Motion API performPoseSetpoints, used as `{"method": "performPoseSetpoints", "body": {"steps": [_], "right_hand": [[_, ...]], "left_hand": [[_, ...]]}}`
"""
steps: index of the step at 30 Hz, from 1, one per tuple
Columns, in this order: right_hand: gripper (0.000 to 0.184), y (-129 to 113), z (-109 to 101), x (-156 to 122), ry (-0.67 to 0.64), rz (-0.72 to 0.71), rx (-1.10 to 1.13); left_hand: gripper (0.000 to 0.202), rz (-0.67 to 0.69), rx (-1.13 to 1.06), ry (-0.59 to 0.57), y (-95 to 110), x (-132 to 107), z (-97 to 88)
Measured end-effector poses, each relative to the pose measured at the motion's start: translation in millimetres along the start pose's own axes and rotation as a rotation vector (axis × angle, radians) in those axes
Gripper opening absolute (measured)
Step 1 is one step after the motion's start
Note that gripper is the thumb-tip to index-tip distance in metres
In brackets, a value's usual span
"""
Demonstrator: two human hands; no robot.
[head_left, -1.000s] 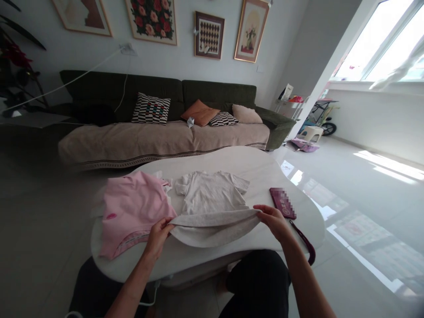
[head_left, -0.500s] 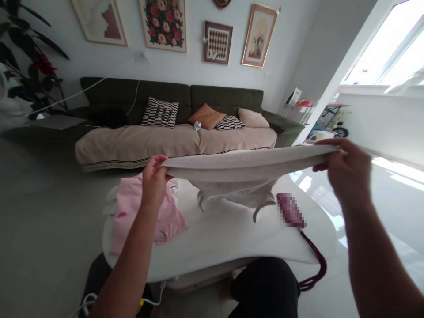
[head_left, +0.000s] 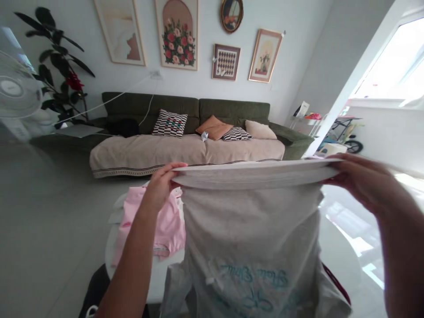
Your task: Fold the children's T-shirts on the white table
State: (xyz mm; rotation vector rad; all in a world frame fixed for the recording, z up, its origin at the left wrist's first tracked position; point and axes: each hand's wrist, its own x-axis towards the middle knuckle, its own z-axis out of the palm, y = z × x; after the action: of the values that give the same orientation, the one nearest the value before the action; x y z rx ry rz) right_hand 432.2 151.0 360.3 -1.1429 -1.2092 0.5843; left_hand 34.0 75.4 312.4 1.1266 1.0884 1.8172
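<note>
A light grey T-shirt (head_left: 251, 225) hangs upside down between my hands, its hem stretched taut along the top and blue lettering inverted near the bottom. My left hand (head_left: 161, 184) pinches the hem's left corner. At the right corner, my right hand (head_left: 357, 179) grips the same hem, fingers closed. Sleeves hang low on both sides. Behind my left forearm, a folded pink garment (head_left: 168, 225) lies on the white table (head_left: 159, 282). The shirt hides most of the tabletop; part of a dark red cord (head_left: 338, 282) shows at its right edge.
Beyond the table stands a dark green sofa (head_left: 172, 106) with a beige cover (head_left: 149, 152) and several cushions. A white fan (head_left: 16, 90) and a plant (head_left: 62, 62) are at the left. A wire shelf (head_left: 306, 123) stands at the right.
The shirt has swung from a nearly flat, sideways stretch to hanging down in front of me, showing its lettering. It now covers the pouch on the table. My view has tilted up slightly.
</note>
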Motion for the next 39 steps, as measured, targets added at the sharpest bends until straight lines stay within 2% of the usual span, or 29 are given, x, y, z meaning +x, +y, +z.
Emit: {"method": "performPoseSetpoints", "body": {"steps": [2,3,4,6,9,12,13,15,18,20,22,23,25,27,30,33,35,39], "right_hand": [[0.007,18.0,22.1,8.5,-0.206,0.218,0.087],[0.007,23.1,31.9,12.4,-0.231,0.253,0.130],[0.007,25.0,39.7,16.1,-0.180,0.210,0.168],[0.009,20.0,47.8,21.4,-0.048,0.021,0.256],[0.011,5.5,43.0,19.5,0.059,-0.218,0.422],[0.011,15.8,31.5,-0.7,0.125,-0.202,0.478],[0.012,29.6,28.5,-11.5,0.159,-0.154,0.418],[0.018,72.6,23.8,-38.2,0.181,-0.026,0.176],[0.031,158.7,17.2,-85.9,0.034,0.138,-0.265],[0.034,211.7,11.0,-117.9,-0.101,0.152,-0.615],[0.026,249.2,3.3,-144.7,-0.189,0.162,-0.710],[0.021,260.6,0.0,-154.8,-0.220,0.160,-0.735],[0.017,269.4,-2.2,-166.9,-0.240,0.150,-0.767],[0.023,264.1,7.1,-169.6,-0.245,0.092,-0.865],[0.037,248.5,46.4,-167.4,-0.347,-0.062,-1.033],[0.046,246.1,90.5,-172.7,-0.510,-0.089,-1.105],[0.051,254.2,103.3,-178.8,-0.620,-0.052,-1.147],[0.052,266.6,91.8,-174.8,-0.830,0.006,-1.142]], "left_hand": [[0.011,-0.012,0.042,0.012,-15.9,15.7,6.8],[0.009,0.004,0.050,0.028,-21.2,23.6,10.9],[0.008,0.027,0.049,0.046,-24.0,31.0,15.1],[0.006,0.060,0.034,0.062,-23.1,43.3,22.7],[0.007,0.161,-0.047,0.054,-15.0,51.0,28.9],[0.009,0.237,-0.109,-0.011,-21.9,42.0,27.3],[0.012,0.225,-0.081,-0.016,-31.3,35.2,25.2],[0.018,0.142,0.082,0.019,-62.5,16.0,19.0],[0.023,0.003,0.481,0.054,-132.6,-25.9,4.2],[0.022,-0.033,0.693,-0.026,-181.1,-59.8,-9.4],[0.024,-0.073,0.828,-0.159,-217.0,-92.7,-24.2],[0.026,-0.083,0.880,-0.233,-227.7,-106.3,-30.7],[0.028,-0.105,0.999,-0.344,-233.8,-123.5,-38.3],[0.025,-0.088,1.147,-0.393,-226.3,-124.4,-34.1],[0.033,0.038,1.275,-0.423,-216.5,-103.0,-7.1],[0.047,0.096,1.264,-0.529,-228.3,-83.0,18.7],[0.054,0.043,1.294,-0.591,-241.2,-80.2,21.9],[0.061,-0.184,1.238,-0.676,-251.9,-69.4,6.1]]}}
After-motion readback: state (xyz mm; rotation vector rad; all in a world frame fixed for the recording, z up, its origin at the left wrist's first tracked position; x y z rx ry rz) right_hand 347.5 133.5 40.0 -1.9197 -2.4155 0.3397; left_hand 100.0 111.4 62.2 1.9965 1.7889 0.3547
